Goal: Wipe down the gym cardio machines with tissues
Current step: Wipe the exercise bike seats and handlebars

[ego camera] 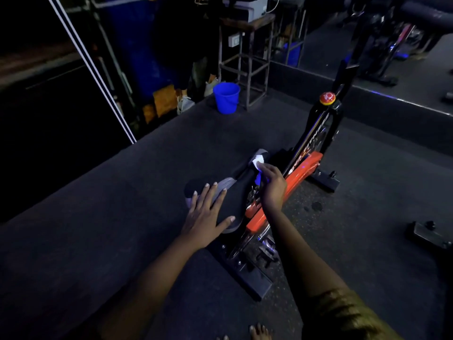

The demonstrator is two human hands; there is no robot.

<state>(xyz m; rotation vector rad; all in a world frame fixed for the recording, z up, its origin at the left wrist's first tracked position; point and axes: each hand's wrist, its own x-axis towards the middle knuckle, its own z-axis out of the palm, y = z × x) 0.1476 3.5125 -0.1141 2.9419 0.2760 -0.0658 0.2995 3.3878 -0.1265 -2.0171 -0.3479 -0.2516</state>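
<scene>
From the head camera: the right hand point(273, 185) curls its fingers onto the white tissue point(257, 161), which shows at the hand's eleven o'clock on the saddle point(236, 192) nose. The left hand point(206, 214), at the tissue's seven o'clock, lies flat with fingers spread on the saddle's rear.

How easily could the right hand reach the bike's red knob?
Probably yes, with a stretch: the right hand holds the tissue at the saddle tip, and no obstacle shows between it and the red knob.
</scene>
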